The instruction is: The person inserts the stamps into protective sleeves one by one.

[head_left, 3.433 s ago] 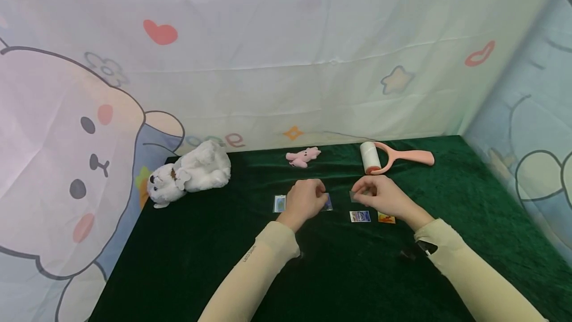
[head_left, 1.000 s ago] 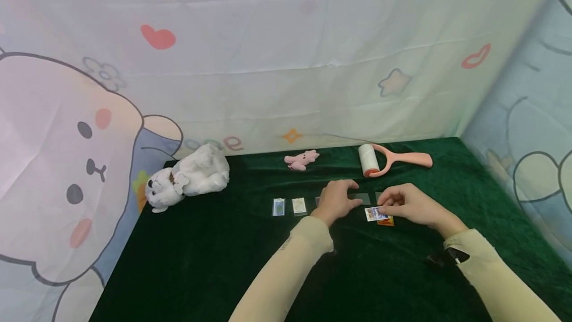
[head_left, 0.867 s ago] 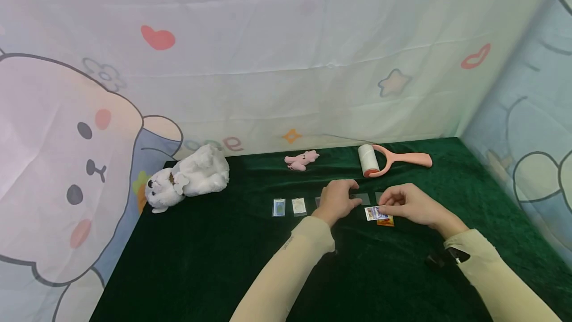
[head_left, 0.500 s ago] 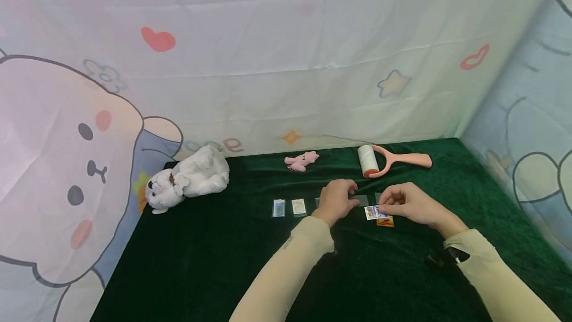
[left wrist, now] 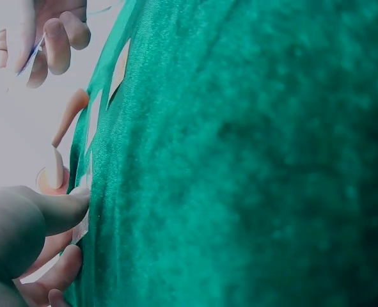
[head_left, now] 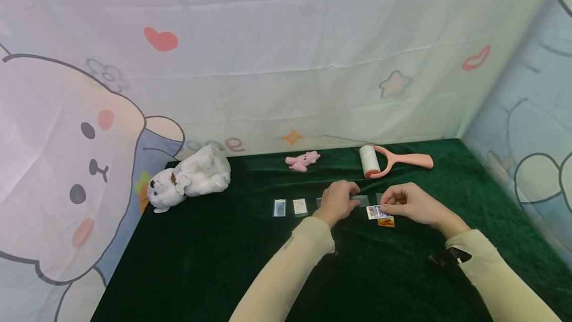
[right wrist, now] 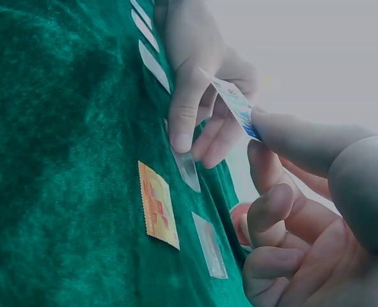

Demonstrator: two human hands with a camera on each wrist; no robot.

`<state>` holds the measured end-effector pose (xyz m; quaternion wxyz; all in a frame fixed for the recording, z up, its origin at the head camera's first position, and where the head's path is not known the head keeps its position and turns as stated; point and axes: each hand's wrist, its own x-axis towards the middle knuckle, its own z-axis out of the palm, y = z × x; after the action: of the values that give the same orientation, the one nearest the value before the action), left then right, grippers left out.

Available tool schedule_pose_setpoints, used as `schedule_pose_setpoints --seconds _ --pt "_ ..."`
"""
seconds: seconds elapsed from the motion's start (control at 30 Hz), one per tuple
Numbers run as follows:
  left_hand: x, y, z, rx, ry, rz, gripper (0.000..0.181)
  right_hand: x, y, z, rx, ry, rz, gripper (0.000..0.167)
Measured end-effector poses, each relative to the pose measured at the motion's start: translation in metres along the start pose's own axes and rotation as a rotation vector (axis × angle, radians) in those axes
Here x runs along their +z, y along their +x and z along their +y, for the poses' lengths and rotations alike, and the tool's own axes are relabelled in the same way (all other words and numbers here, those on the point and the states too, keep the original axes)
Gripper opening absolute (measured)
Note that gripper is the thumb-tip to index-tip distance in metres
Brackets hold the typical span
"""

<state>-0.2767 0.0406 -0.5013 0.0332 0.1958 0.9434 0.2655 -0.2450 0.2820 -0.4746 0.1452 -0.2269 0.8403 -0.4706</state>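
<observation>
My right hand (head_left: 411,204) pinches a small blue and white card (head_left: 376,212) between thumb and fingertips; the right wrist view shows this card (right wrist: 235,105) tilted above the cloth. To its left, my left hand (head_left: 336,202) rests its thumb on a clear sleeve (right wrist: 187,167) lying flat. An orange card (head_left: 386,222) lies just below the held card in the head view. Another clear sleeve (right wrist: 210,246) lies beyond the orange card, partly hidden by my right hand in the head view. Two sleeved cards (head_left: 279,207) (head_left: 300,206) lie further left, and a third sleeve is partly behind my left hand.
A white plush animal (head_left: 201,173) lies on its side at the back left of the green cloth (head_left: 192,262). A small pink plush (head_left: 302,161) lies at the back middle. Right of it is a lint roller (head_left: 370,161) with a pink handle.
Both hands have moved right from where they were 3.4 seconds ago. The blue and white card, then lying flat, is now in my right hand. Over the last second both hands have stayed nearly still.
</observation>
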Motion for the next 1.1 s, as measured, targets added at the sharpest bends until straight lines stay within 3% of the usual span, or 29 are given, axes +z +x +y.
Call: schedule_pose_setpoints --seconds 0.13,0.4,0.73,1.1 --pt "-0.002 -0.001 -0.002 -0.001 -0.031 0.001 0.024 -0.001 0.001 -0.001 -0.006 -0.001 0.002 0.014" --pt "-0.014 -0.008 -0.006 0.004 -0.152 -0.019 0.001 -0.003 0.003 -0.004 0.009 -0.025 0.03 0.014" --pt "-0.03 -0.018 -0.015 0.052 -0.245 0.045 0.01 0.0 0.006 -0.012 -0.002 -0.032 0.116 0.014" --pt "-0.049 -0.033 -0.034 0.044 -0.371 0.072 0.014 0.005 0.016 -0.022 0.026 -0.068 0.191 0.021"
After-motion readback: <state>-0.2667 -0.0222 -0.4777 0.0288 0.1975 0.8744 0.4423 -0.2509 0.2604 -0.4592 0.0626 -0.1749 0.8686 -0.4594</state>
